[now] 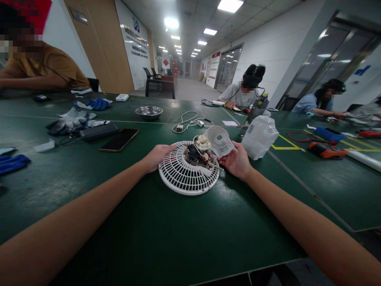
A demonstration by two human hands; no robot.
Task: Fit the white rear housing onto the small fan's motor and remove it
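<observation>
A round white fan grille (178,174) lies on the green table before me, with an exposed motor (195,154) and wiring at its centre. My left hand (157,157) grips the grille's left rim, thumb on top and fingers hidden at the edge. In my right hand (236,161) is a white vented motor cover (220,140), tilted up just behind and right of the motor. A white plastic housing (259,137) stands close to the right of that hand. Behind the grille lies a coiled white power cord (190,123).
A metal bowl (149,112) sits beyond the grille. Left are a phone (119,140), a dark case (99,132) and blue-and-white gloves (71,121). A bottle (257,111) stands behind the housing. An orange multimeter (326,150) lies right. Several people sit around the table.
</observation>
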